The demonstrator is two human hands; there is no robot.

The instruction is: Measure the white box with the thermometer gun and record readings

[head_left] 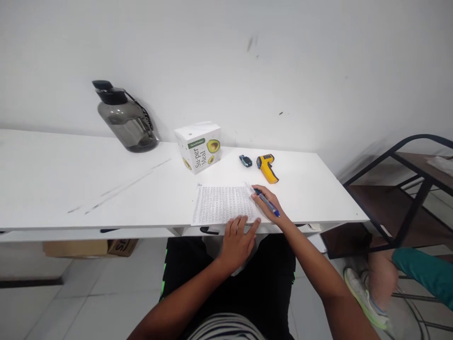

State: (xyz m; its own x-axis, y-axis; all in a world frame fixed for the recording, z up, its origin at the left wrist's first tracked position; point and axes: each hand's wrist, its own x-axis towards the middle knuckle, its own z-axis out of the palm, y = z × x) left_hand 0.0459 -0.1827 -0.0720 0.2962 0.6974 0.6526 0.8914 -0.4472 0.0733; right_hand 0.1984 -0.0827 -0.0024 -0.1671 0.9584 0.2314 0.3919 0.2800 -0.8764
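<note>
A sheet of paper [222,203] covered in rows of small handwriting lies at the front edge of the white table [141,189]. My right hand [267,203] grips a blue pen [271,206] by the sheet's right side. Part of the pen's tip is hard to make out. My left hand [239,241] rests at the table edge, its fingers stretched over the sheet's lower right part, holding nothing. Beyond the paper stand a white box [198,148] with avocado pictures, a dark wristwatch [245,161] and a yellow infrared thermometer [267,168].
A large grey water bottle [125,120] stands at the back left against the wall. Below the table is a cardboard box [88,248]. To the right are a dark metal-framed shelf [396,198] and another person's leg and shoe [366,297].
</note>
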